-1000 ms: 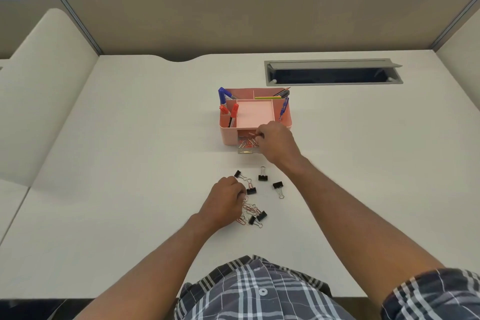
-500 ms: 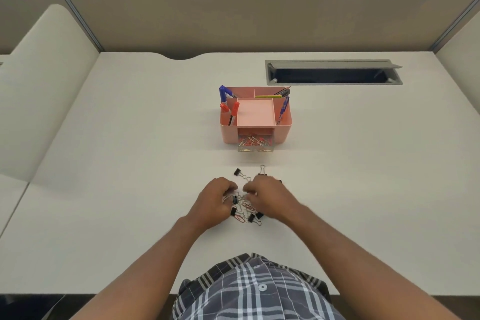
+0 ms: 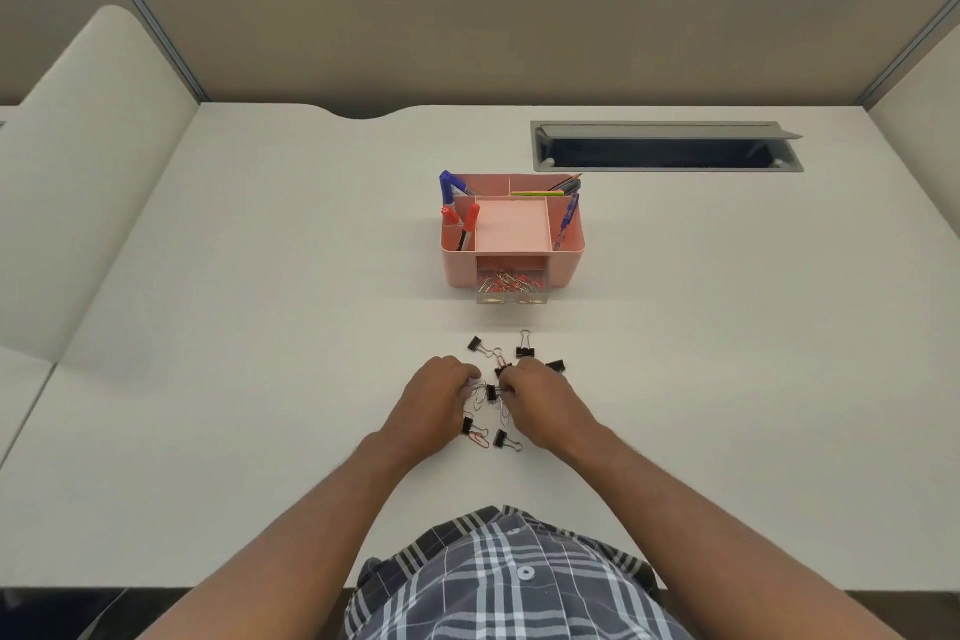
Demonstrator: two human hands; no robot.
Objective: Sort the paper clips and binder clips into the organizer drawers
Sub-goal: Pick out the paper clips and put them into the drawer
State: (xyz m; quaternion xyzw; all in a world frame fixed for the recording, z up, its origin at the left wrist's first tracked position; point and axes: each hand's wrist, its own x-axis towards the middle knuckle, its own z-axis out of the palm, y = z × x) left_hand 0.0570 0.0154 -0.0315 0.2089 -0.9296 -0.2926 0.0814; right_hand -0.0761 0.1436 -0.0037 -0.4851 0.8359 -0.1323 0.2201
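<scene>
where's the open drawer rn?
Head view, centre: the drawer sticks out of the pink organizer's front, full of paper clips, beyond the loose clips and both hands.

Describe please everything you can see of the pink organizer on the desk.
The pink organizer looks like matte plastic, a rounded box standing upright on the white desk, beyond both hands and untouched by them. Its top is split into compartments around a flat square tray: markers stand on the left, a blue pen on the right, pencils at the back. At its front, a clear drawer is pulled partly out and holds mostly red paper clips.
</scene>
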